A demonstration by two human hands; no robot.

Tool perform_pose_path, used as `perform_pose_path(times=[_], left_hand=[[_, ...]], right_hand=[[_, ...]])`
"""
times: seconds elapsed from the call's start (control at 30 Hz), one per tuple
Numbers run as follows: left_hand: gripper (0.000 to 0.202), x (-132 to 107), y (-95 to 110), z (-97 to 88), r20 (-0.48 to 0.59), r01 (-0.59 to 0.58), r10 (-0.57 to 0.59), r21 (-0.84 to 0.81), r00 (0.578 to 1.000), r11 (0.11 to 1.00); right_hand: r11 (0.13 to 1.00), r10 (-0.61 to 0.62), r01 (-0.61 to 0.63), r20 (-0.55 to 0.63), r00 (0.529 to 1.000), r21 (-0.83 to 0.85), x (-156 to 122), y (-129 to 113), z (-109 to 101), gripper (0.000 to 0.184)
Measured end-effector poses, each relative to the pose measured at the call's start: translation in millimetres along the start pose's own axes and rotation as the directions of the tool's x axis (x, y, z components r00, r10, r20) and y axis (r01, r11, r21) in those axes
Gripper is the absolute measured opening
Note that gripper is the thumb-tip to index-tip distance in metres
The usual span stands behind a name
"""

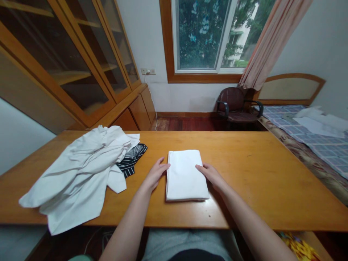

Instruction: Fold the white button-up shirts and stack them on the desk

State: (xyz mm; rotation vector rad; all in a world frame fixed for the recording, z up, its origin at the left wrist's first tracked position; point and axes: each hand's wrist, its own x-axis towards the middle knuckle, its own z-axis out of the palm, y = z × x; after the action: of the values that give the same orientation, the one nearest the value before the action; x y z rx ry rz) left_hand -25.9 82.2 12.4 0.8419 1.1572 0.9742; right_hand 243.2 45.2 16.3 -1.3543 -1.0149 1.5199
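Observation:
A folded white cloth (186, 177), a neat rectangle of several layers, lies flat on the wooden table (244, 163) in front of me. My left hand (157, 173) holds its left edge, thumb on the top layer and fingers down along the side. On the opposite edge, my right hand (210, 174) has its thumb laid over the top; its other fingers are mostly hidden. To the left, a loose heap of white garments (84, 163) spreads over the table, one corner hanging past the front edge. A black cloth with white stripes (132, 159) pokes out from under the heap.
Beyond the table stand a glass-door cabinet (89, 54) on the left and a dark red armchair (235, 103) under the window. A bed (320, 137) with a checked cover is at the right. Yellow patterned fabric (297, 246) shows below the table's front edge.

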Motion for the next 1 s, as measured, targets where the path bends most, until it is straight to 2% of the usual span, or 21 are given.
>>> perform_pose_path(times=[0.13, 0.23, 0.37, 0.43, 0.5, 0.57, 0.63, 0.67, 0.73, 0.8, 0.87, 0.9, 1.0], left_hand=[[0.074, -7, -3, 12.5, 0.056, -0.094, 0.099, -0.092, 0.993, 0.991], [0.080, -9, -7, 21.1, 0.050, -0.121, 0.131, -0.165, 0.990, 0.979], [0.094, -2, -16, 24.7, 0.043, -0.121, 0.128, -0.138, 0.991, 0.983], [0.097, 7, -21, 23.6, 0.021, -0.146, 0.149, -0.100, 0.989, 0.984], [0.094, 17, -26, 21.3, -0.008, -0.182, 0.182, -0.027, 0.983, 0.983], [0.081, 26, -27, 18.7, -0.056, -0.237, 0.248, 0.153, 0.967, 0.959], [0.064, 30, -23, 17.4, -0.079, -0.324, 0.396, 0.439, 0.915, 0.838], [0.058, 30, -19, 17.9, -0.052, -0.367, 0.485, 0.585, 0.873, 0.723], [0.051, 24, -9, 22.7, 0.102, -0.434, 0.604, 0.789, 0.790, 0.435], [0.047, 15, 0, 32.4, 0.295, -0.475, 0.590, 0.863, 0.751, 0.173], [0.047, 7, 5, 44.4, 0.417, -0.478, 0.505, 0.879, 0.756, -0.011], [0.048, 4, 5, 49.9, 0.437, -0.460, 0.464, 0.885, 0.770, -0.071], [0.052, 5, -1, 59.0, 0.389, -0.364, 0.384, 0.921, 0.838, -0.139]], right_hand=[[0.992, -0.059, 0.063, -0.042, 0.997, 0.110, -5, -3, 7, 0.040], [0.985, -0.083, 0.094, -0.081, 0.993, 0.146, -3, 1, 10, 0.041], [0.984, -0.062, 0.080, -0.112, 0.992, 0.161, 7, 13, 9, 0.042], [0.988, -0.096, 0.112, -0.148, 0.984, 0.110, 14, 20, 5, 0.045], [0.987, -0.158, 0.157, -0.211, 0.965, -0.024, 20, 26, -2, 0.050], [0.955, -0.254, 0.197, -0.272, 0.928, -0.220, 24, 29, -9, 0.054], [0.876, -0.381, 0.235, -0.306, 0.873, -0.421, 25, 27, -15, 0.050], [0.820, -0.448, 0.255, -0.299, 0.843, -0.512, 24, 25, -18, 0.047], [0.691, -0.568, 0.303, -0.234, 0.789, -0.656, 23, 17, -18, 0.039], [0.560, -0.640, 0.365, -0.109, 0.761, -0.744, 23, 8, -12, 0.039], [0.454, -0.649, 0.420, 0.032, 0.760, -0.786, 26, 1, 0, 0.044], [0.408, -0.631, 0.433, 0.094, 0.770, -0.804, 28, -1, 7, 0.046], [0.290, -0.515, 0.411, 0.221, 0.828, -0.865, 34, -2, 27, 0.051]])
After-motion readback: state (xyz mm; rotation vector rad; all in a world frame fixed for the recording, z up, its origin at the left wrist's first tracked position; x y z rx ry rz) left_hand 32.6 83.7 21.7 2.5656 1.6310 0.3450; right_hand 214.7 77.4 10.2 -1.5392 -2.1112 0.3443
